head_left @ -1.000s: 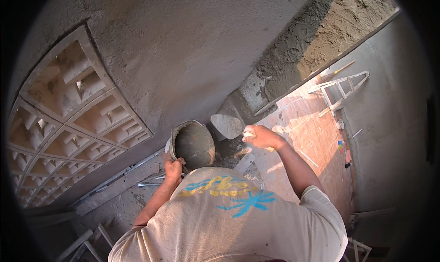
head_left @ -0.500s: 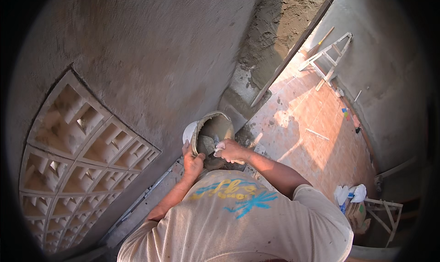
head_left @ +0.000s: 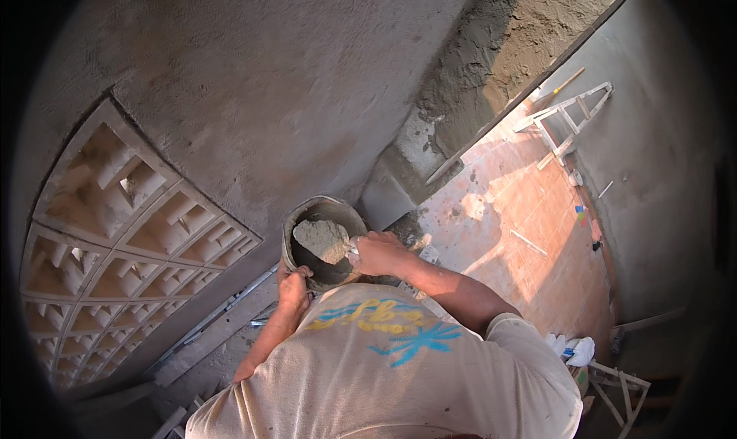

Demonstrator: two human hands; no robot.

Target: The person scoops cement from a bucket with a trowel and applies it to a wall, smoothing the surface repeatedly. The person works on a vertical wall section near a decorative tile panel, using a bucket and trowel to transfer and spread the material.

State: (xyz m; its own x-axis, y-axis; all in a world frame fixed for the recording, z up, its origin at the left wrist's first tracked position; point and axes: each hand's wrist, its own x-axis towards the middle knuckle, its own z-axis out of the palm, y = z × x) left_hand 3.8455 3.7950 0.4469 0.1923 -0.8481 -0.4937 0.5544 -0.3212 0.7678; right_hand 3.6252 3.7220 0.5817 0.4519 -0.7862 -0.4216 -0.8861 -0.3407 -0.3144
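A mortar-crusted bucket [head_left: 289, 243] is in front of my chest, its mouth facing up toward me. My left hand [head_left: 292, 288] is closed on its near left rim. Within the bucket's mouth, a trowel [head_left: 352, 249] carries a thick heap of wet grey mortar [head_left: 322, 240] that covers its blade. My right hand [head_left: 379, 255] is closed around the trowel's handle at the right side of the bucket. More grey mortar coats the inside wall; the bottom is partly hidden by the loaded blade.
A grey plastered wall [head_left: 253, 94] rises at the left, with a pale openwork block panel [head_left: 115, 236] set in it. Rough wet mortar [head_left: 530, 47] covers the surface at upper right, beside a long straight edge. Beyond lie a tiled floor [head_left: 499, 224] and a small ladder [head_left: 568, 120].
The bucket has turned from a sideways tilt to a more upright position and shifted slightly left. The trowel has come up from inside it with a heap of mortar.
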